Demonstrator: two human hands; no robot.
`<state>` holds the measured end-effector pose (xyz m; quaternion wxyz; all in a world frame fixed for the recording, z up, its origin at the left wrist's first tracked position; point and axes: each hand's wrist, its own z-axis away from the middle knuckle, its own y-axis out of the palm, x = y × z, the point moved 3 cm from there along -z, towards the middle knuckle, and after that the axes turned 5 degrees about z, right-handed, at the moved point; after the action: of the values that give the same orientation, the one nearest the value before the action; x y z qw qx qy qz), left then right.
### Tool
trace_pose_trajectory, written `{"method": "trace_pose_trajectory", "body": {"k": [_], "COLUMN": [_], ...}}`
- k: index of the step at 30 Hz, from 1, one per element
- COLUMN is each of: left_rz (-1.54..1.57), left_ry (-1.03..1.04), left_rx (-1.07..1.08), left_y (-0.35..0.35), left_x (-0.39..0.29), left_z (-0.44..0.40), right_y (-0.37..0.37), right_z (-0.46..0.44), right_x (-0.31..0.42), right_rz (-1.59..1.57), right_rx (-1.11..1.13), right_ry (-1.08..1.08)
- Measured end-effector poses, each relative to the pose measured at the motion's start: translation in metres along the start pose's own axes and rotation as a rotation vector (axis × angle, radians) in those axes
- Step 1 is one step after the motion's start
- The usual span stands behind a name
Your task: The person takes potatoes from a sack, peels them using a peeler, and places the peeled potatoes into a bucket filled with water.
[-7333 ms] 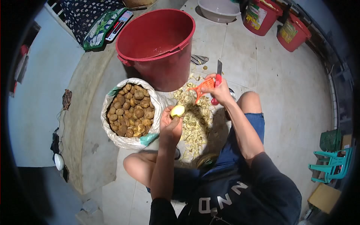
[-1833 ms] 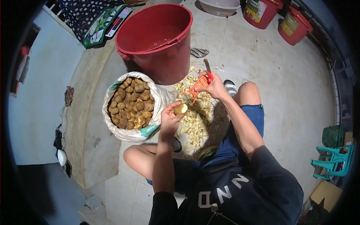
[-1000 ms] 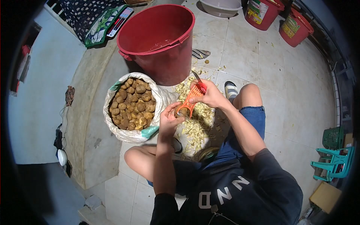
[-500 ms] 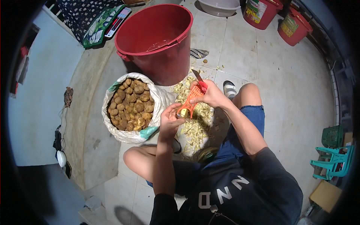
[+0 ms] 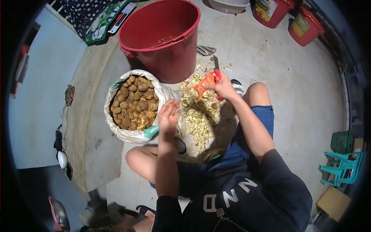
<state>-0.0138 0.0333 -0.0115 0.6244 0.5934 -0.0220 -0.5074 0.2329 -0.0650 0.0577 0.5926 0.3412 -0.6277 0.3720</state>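
Work area on a tiled floor (image 5: 286, 81), seen from the seated person's head. The left hand (image 5: 168, 116) is raised just beside the open mouth of a white sack (image 5: 112, 125), its fingers loosely spread. The right hand (image 5: 225, 89) is closed around an orange peeler (image 5: 205, 85) and a red-handled knife (image 5: 216, 63) together, the blade pointing away from the body and the peeler's forked end directed toward the left. Beneath the hands lies a bed of pale peelings (image 5: 199, 127); one brown potato (image 5: 184, 103) lies on it between the left hand and the peeler, and a second potato (image 5: 215, 105) below the right hand (whether either is partly peeled cannot be told). Many more potatoes (image 5: 135, 102) fill the sack, which stands just beside a large red tub (image 5: 162, 65). Farther off stand a pale basin (image 5: 228, 7) and two smaller red buckets (image 5: 276, 13); at upper left lies a scale (image 5: 121, 18) with a lit red display. At lower left, another person's sandalled foot (image 5: 146, 210) shows
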Motion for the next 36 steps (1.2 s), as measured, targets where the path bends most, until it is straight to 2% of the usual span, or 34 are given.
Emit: {"method": "trace_pose_trajectory", "body": {"k": [1, 3, 9, 11, 12, 14, 15, 17, 19, 21, 23, 24, 25, 28, 32, 33, 35, 36], "left_rz": [-0.08, -0.02, -0.134, -0.379, -0.383, -1.277, -1.616, -1.858, -2.027, -2.023, -2.013, -2.013, -2.011, -2.341, -2.27, -2.139, -2.065, -2.108], "left_ry": [0.035, 0.091, 0.095, 0.181, 0.181, 0.471, 0.549, 0.286, 0.313, 0.355, 0.258, 0.119, 0.11, 0.083, 0.226, 0.017, 0.064, 0.329], "left_rx": [-0.101, -0.189, -0.175, -0.253, -0.261, -0.547, -0.668, -0.842, -0.593, -0.648, -0.573, -0.507, -0.521, -0.463, -0.468, -0.45, -0.527, -0.635], "left_y": [-0.006, -0.01, -0.001, -0.009, -0.017, -0.036, -0.045, -0.068, -0.068, -0.061, -0.048, -0.049, -0.055, -0.068, -0.07, -0.071, -0.076, -0.075], "left_x": [-0.009, -0.023, -0.025, -0.025, -0.026, -0.036, -0.032, -0.003, 0.018, 0.031, 0.028, 0.028, 0.032, 0.055, 0.041, 0.017, -0.026, -0.044], "left_z": [-0.004, -0.008, -0.023, -0.029, -0.03, -0.024, -0.02, -0.019, -0.011, -0.003, 0.006, 0.007, 0.01, 0.008, -0.005, -0.017, -0.033, -0.033], "right_y": [-0.009, -0.028, -0.064, -0.067, -0.067, -0.069, -0.069, -0.064, -0.061, -0.058, -0.053, -0.051, -0.048, -0.037, -0.034, -0.034, -0.034, -0.035], "right_z": [-0.001, -0.003, 0.005, 0.006, 0.007, 0.006, 0.004, 0.006, 0.005, 0.007, 0.008, 0.01, 0.011, 0.007, 0.007, 0.009, 0.013, 0.014], "right_x": [0.006, 0.014, 0.026, 0.027, 0.031, 0.022, 0.019, 0.023, 0.024, 0.026, 0.027, 0.026, 0.026, 0.03, 0.03, 0.03, 0.021, 0.015], "right_rz": [0.004, 0.021, 0.026, 0.041, 0.072, 0.1, 0.134, 0.098, 0.132, 0.12, 0.135, 0.137, 0.138, 0.172, 0.234, 0.263, 0.232, 0.24], "right_rx": [-0.021, -0.045, -0.126, -0.147, -0.152, -0.137, -0.126, -0.098, -0.091, -0.079, -0.068, -0.057, -0.053, -0.029, -0.023, -0.022, -0.028, -0.033], "right_ry": [0.013, -0.011, 0.031, -0.004, 0.002, -0.012, -0.034, -0.036, -0.039, -0.012, -0.003, 0.006, 0.023, 0.024, 0.049, 0.068, 0.048, 0.046]}}
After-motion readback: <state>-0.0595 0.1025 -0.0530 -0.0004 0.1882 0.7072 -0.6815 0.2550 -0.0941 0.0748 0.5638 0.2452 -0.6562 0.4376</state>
